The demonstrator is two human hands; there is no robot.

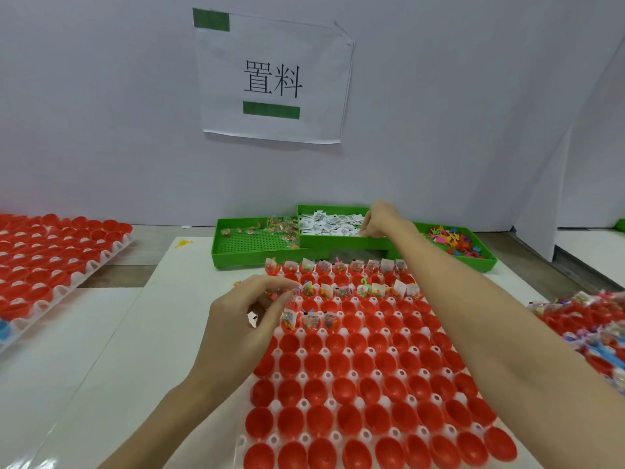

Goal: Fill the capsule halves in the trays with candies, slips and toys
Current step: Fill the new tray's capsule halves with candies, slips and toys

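A: Grip first. Right hand (378, 220) is reached out to the raised green bin of white slips (333, 224); fingers curled down into the pile at its right edge. Whether a slip is actually pinched, I cannot tell: the fingertips are buried among the papers.

B: And the left hand (252, 311)?

A: Fingers bunched together over the left edge of the capsule tray (358, 363), beside the second row. It seems to pinch something small and clear, probably a candy packet, but blur hides it. Logged as uncertain.

B: Tray status?

A: The red capsule halves (348, 389) sit open side up in the white tray. Back row carries packets and slips right across; second row likewise, with a toy or two showing; third row has only three filled cells, at its left end. Everything nearer is bare red.

B: So the step in hand?

A: My judgement: third row, slip stage. Candy bin (257, 238) lies left of the slip bin, toy bin (453, 240) right of it, both just behind the tray.

B: Next move needs what?

A: Lift a single slip clear of the heap, carry it back over the filled rows without knocking their upright papers, and drop it into the next open half.

B: Other trays?

A: Red tray (50, 258) far left, heaped tray (588, 326) at right.
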